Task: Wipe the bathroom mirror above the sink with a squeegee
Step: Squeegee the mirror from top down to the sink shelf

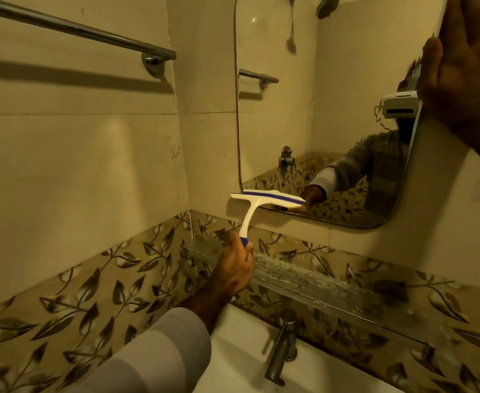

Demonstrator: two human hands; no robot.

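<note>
White squeegee (264,198), left hand (234,268) clamped on its handle, sits blade-to-glass at mirror (318,109) bottom-left corner; right hand (465,69) lies flat and open on the mirror's right edge; best lift, restart high, overlap strokes with even pressure.

I see plain cream wall tiles (77,154) under warm yellowish light, with a leaf-patterned tile band (97,282) below. 1 chrome towel bar (74,29) casts a shadow. A chrome tap (282,347) stands on the white basin (233,364).
</note>
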